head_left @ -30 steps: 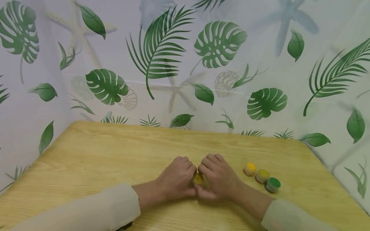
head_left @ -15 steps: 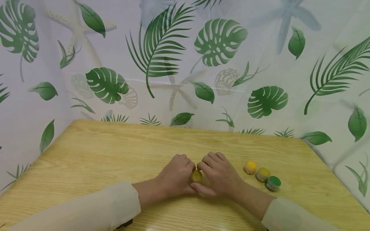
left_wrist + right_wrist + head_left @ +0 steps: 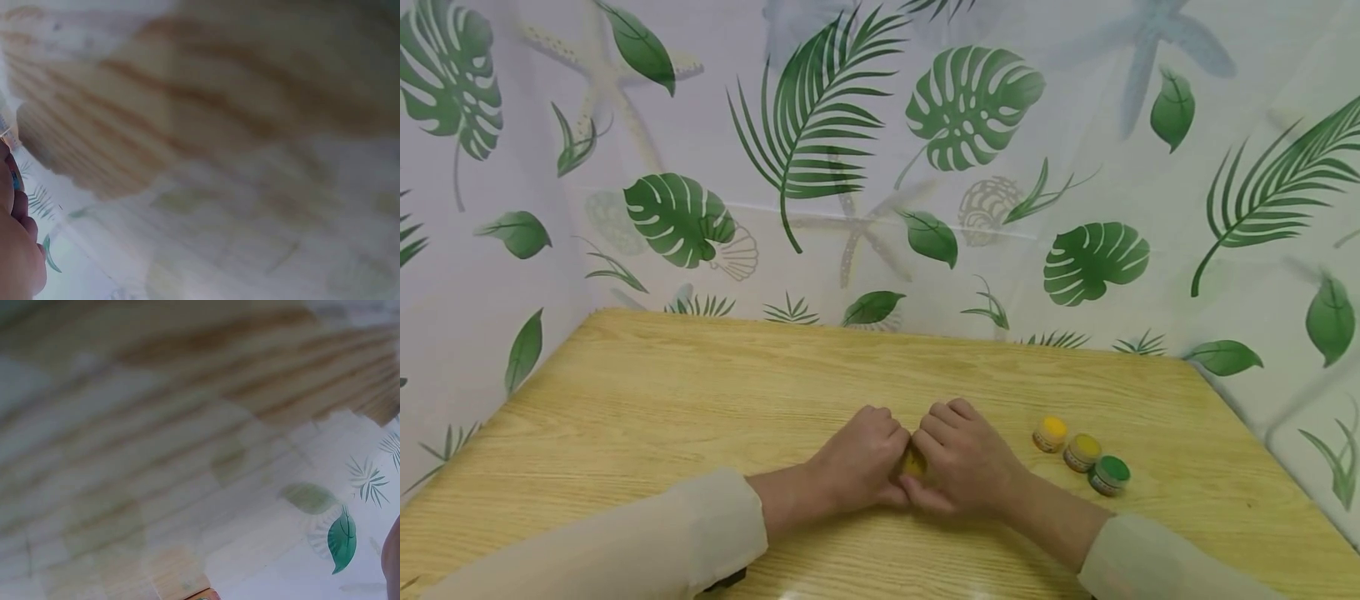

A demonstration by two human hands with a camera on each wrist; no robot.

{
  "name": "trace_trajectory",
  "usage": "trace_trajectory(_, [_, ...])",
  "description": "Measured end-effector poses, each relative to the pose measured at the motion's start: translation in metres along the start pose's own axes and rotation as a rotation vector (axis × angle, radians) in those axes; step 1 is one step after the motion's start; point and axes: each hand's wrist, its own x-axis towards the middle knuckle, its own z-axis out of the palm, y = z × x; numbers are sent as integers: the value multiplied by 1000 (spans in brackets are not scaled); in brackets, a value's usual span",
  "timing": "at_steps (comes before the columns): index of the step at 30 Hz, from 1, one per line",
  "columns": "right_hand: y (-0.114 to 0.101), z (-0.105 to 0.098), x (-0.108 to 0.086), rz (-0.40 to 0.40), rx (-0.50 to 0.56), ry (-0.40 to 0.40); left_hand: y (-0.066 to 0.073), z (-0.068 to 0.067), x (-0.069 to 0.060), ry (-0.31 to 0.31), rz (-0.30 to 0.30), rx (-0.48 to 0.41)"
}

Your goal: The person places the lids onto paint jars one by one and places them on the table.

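Both hands meet near the middle of the table in the head view, around a small jar (image 3: 914, 463) with a dull yellow top. Its sides are mostly covered by fingers. My left hand (image 3: 863, 460) grips it from the left and my right hand (image 3: 964, 463) from the right, fingers curled and thumbs nearly touching in front. At the edge of the left wrist view, the left hand (image 3: 17, 240) shows with a sliver of the jar (image 3: 15, 179). Only a bit of the right hand (image 3: 392, 562) appears in the right wrist view.
Three small jars stand in a slanting row right of the hands: one with an orange-yellow top (image 3: 1049, 434), one olive-yellow (image 3: 1082, 452), one green (image 3: 1109, 475). The wood-grain table (image 3: 700, 375) ends at a leaf-patterned wall covering (image 3: 820, 275).
The hands have closed in further over the jar, so less of its top shows than half a second ago. The three jars at the right stay in place.
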Motion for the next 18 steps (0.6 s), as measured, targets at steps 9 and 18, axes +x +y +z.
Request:
trace_trajectory(9, [0, 2, -4, 7, 73, -45, 1, 1, -1, -94, -13, -35])
trace_trajectory(18, [-1, 7, -10, 72, 94, -126, -1, 1, -7, -234, -50, 24])
